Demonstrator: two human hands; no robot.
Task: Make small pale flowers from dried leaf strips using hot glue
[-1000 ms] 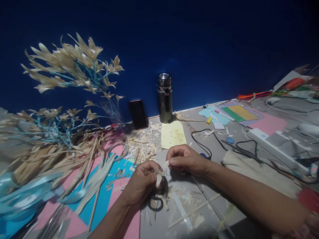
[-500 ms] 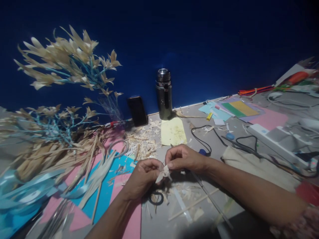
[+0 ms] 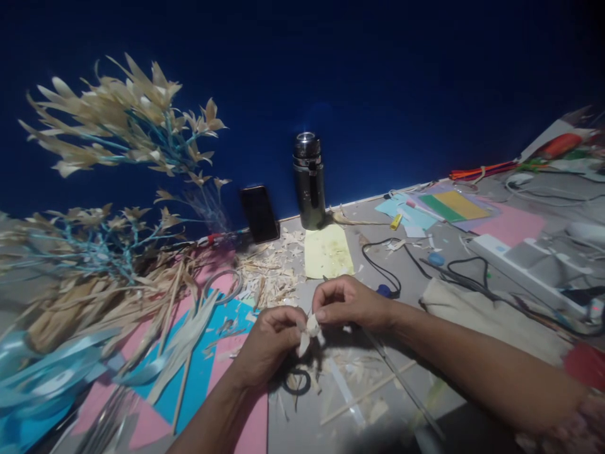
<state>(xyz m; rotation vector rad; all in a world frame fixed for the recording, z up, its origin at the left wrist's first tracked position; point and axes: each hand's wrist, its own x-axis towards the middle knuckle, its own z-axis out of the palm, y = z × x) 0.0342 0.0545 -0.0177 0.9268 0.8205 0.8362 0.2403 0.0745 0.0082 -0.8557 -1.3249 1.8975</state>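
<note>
Between my two hands is a small cream-coloured flower (image 3: 311,329) with pointed petals, much like those on the dried-looking flower bunches at the left. My left hand (image 3: 276,337) pinches it from the left side with thumb and forefinger. From the right, my right hand (image 3: 347,304) also pinches it, its thumb pressed to the fingers at the flower's upper edge. Below the hands, the black finger loop (image 3: 297,382) of what may be scissors lies on the table; the rest is hidden. Pale scraps (image 3: 278,277) are strewn around.
Flower bunches with light-blue stems (image 3: 161,126) rise at the left. A phone (image 3: 259,214) and a dark flask (image 3: 309,183) stand by the blue wall. Yellow paper (image 3: 328,252) lies before the flask. A black cord (image 3: 472,287) and a power strip (image 3: 529,271) are at the right.
The flower has turned slightly between my fingers, a petal now pointing more downward. Both hands keep their pinch in nearly the same place. The view has shifted a little.
</note>
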